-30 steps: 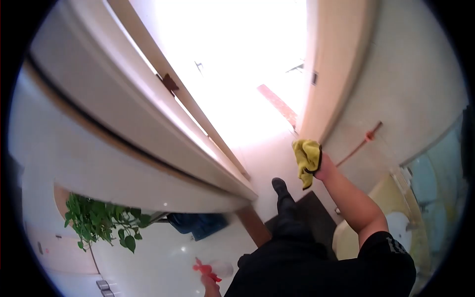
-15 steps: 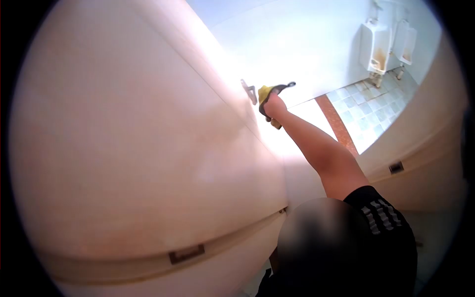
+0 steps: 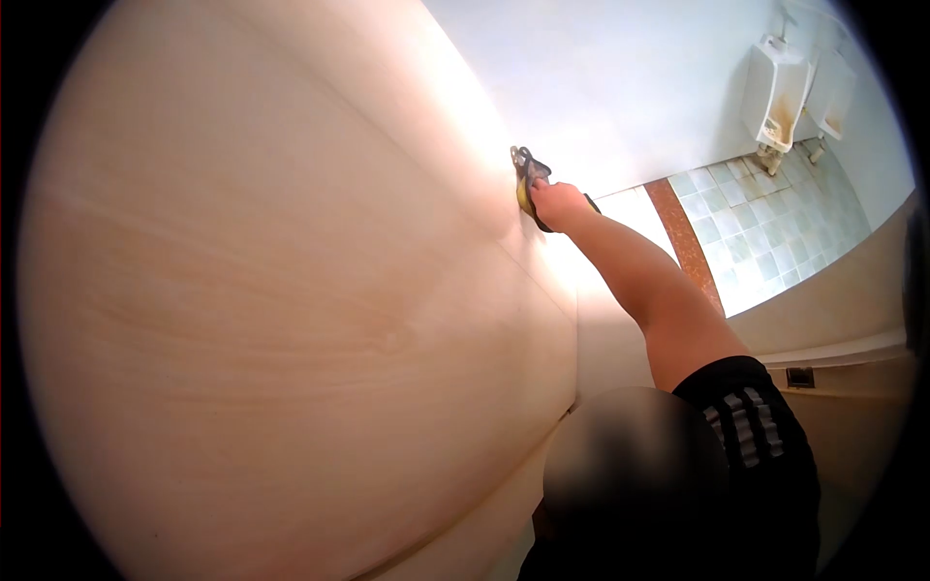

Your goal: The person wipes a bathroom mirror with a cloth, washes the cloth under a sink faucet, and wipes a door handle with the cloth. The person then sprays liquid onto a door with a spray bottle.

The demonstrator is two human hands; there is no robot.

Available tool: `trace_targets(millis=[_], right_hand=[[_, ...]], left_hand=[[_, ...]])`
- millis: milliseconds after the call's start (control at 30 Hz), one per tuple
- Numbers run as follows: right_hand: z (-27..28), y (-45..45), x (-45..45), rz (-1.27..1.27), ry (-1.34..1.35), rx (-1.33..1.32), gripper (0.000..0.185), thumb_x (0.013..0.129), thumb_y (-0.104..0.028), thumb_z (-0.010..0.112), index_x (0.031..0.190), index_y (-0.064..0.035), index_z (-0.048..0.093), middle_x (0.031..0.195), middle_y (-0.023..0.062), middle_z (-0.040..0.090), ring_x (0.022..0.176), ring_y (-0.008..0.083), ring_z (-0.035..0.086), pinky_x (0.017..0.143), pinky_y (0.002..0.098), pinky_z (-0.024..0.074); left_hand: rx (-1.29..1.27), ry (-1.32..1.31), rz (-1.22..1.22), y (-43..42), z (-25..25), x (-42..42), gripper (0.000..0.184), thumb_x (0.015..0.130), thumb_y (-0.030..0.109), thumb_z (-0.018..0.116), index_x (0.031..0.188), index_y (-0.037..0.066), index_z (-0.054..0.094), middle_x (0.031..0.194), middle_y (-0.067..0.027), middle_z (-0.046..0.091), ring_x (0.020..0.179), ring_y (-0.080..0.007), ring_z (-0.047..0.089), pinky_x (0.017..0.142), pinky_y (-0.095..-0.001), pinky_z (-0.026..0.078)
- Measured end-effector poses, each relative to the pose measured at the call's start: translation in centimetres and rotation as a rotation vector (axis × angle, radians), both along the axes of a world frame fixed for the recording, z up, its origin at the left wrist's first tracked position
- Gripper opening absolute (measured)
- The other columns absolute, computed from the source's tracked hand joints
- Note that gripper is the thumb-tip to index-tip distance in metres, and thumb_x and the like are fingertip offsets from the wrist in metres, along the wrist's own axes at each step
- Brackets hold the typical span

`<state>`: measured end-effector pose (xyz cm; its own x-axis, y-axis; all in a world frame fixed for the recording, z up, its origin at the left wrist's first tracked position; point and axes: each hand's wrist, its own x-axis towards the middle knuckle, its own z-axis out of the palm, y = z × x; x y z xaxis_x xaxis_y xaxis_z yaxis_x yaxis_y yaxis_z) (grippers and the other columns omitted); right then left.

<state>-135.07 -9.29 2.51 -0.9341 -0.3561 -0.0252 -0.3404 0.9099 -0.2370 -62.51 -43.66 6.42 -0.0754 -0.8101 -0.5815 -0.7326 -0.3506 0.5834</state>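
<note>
My right hand (image 3: 560, 206) is closed on a yellow cloth with a dark edge (image 3: 528, 194), at the end of my outstretched arm. The cloth lies against a metal door handle (image 3: 518, 155), most of which it covers. That handle sits near the far edge of a large pale door (image 3: 291, 271) that fills the left of the view. My left hand is out of view.
Beyond the doorway, two stained white urinals (image 3: 778, 92) hang on a wall over a tiled floor (image 3: 765, 218). A reddish-brown threshold strip (image 3: 686, 242) borders the tiles. At the right is a door frame with a dark latch plate (image 3: 800, 378).
The view has swung toward the door and the urinals. My right hand has brought the cloth from beside the doorway to the handle. My left hand, with a red spray bottle head, has left the view.
</note>
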Motion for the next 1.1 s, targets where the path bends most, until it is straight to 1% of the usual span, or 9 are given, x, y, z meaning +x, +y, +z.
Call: trace_targets(millis=[133, 400, 567, 667, 700, 767, 800, 833, 1100], right_hand=[[0.4, 3.9, 3.1, -0.128, -0.023, -0.085, 0.025, 0.093, -0.014, 0.038, 0.108, -0.0065, 0.055, 0.115, 0.0117, 0.058, 0.092, 0.0333, 0.064, 0.077, 0.0454, 0.0531], [-3.0, 15.6, 14.6, -0.366, 0.224, 0.007, 0.026, 0.089, -0.013, 0.045, 0.11, -0.0051, 0.056, 0.111, 0.0123, 0.061, 0.086, 0.0336, 0.066, 0.071, 0.0445, 0.0541], [-3.4, 20.1, 23.6, -0.4, 0.117, 0.19, 0.023, 0.088, -0.015, 0.047, 0.103, -0.003, 0.06, 0.106, 0.0172, 0.063, 0.08, 0.0314, 0.068, 0.067, 0.04, 0.0554], [-3.8, 21.5, 29.5, -0.483, 0.022, 0.273, 0.026, 0.091, -0.016, 0.044, 0.107, -0.0008, 0.058, 0.109, 0.0199, 0.061, 0.083, 0.035, 0.067, 0.068, 0.0444, 0.0552], [-5.5, 22.4, 31.1, -0.471, 0.095, 0.396, 0.021, 0.088, -0.015, 0.049, 0.102, -0.0028, 0.06, 0.105, 0.0158, 0.06, 0.077, 0.0292, 0.068, 0.061, 0.0398, 0.0552], [-9.2, 24.1, 33.9, -0.571, 0.042, 0.343, 0.022, 0.088, -0.015, 0.048, 0.103, -0.0026, 0.06, 0.105, 0.0156, 0.06, 0.079, 0.0292, 0.067, 0.062, 0.0404, 0.0551], [-7.5, 23.8, 35.8, -0.656, 0.011, 0.27, 0.023, 0.089, -0.015, 0.048, 0.104, -0.0023, 0.06, 0.105, 0.0154, 0.059, 0.08, 0.0292, 0.066, 0.063, 0.0411, 0.0551], [-5.9, 23.5, 38.7, -0.563, 0.038, 0.326, 0.022, 0.09, -0.014, 0.047, 0.104, -0.002, 0.059, 0.101, 0.0149, 0.058, 0.084, 0.0289, 0.065, 0.065, 0.0426, 0.0547], [-4.8, 23.6, 49.9, -0.541, -0.011, 0.347, 0.028, 0.089, -0.012, 0.045, 0.112, 0.0023, 0.054, 0.109, 0.0182, 0.055, 0.085, 0.0318, 0.064, 0.066, 0.0428, 0.0557]], left_hand=[[0.023, 0.019, -0.046, 0.6, -0.4, -1.4, 0.045, 0.09, 0.051, 0.053, 0.097, 0.007, 0.055, 0.064, -0.0027, 0.048, 0.06, -0.0185, 0.051, 0.053, -0.0369, 0.048], [0.078, 0.088, -0.225, -3.2, -6.6, 1.5, 0.044, 0.09, 0.05, 0.054, 0.096, 0.007, 0.056, 0.064, -0.0029, 0.049, 0.06, -0.0185, 0.051, 0.053, -0.0366, 0.047], [0.1, 0.119, -0.345, -4.5, -9.4, 2.9, 0.044, 0.089, 0.05, 0.055, 0.096, 0.006, 0.056, 0.064, -0.0031, 0.049, 0.06, -0.0185, 0.051, 0.053, -0.0365, 0.047], [0.111, 0.124, -0.413, -5.1, -10.7, 3.5, 0.044, 0.089, 0.049, 0.055, 0.096, 0.006, 0.056, 0.064, -0.0032, 0.05, 0.06, -0.0185, 0.052, 0.053, -0.0364, 0.047], [0.115, 0.122, -0.432, -5.2, -11.1, 3.9, 0.044, 0.089, 0.049, 0.055, 0.095, 0.006, 0.056, 0.064, -0.0032, 0.05, 0.06, -0.0185, 0.052, 0.053, -0.0363, 0.047], [0.122, 0.115, -0.472, -5.3, -11.8, 4.6, 0.043, 0.089, 0.049, 0.055, 0.095, 0.006, 0.056, 0.064, -0.0032, 0.05, 0.06, -0.0184, 0.052, 0.053, -0.0363, 0.047], [0.121, 0.114, -0.486, -5.4, -12.1, 4.9, 0.043, 0.089, 0.049, 0.055, 0.095, 0.006, 0.057, 0.064, -0.0033, 0.05, 0.06, -0.0184, 0.052, 0.053, -0.0362, 0.047], [0.121, 0.114, -0.499, -5.5, -12.4, 5.1, 0.043, 0.089, 0.049, 0.056, 0.095, 0.006, 0.057, 0.064, -0.0033, 0.05, 0.06, -0.0184, 0.052, 0.053, -0.0362, 0.047], [0.124, 0.09, -0.57, -5.6, -13.7, 7.2, 0.043, 0.088, 0.048, 0.056, 0.095, 0.006, 0.057, 0.064, -0.0036, 0.051, 0.06, -0.0184, 0.052, 0.052, -0.036, 0.047]])
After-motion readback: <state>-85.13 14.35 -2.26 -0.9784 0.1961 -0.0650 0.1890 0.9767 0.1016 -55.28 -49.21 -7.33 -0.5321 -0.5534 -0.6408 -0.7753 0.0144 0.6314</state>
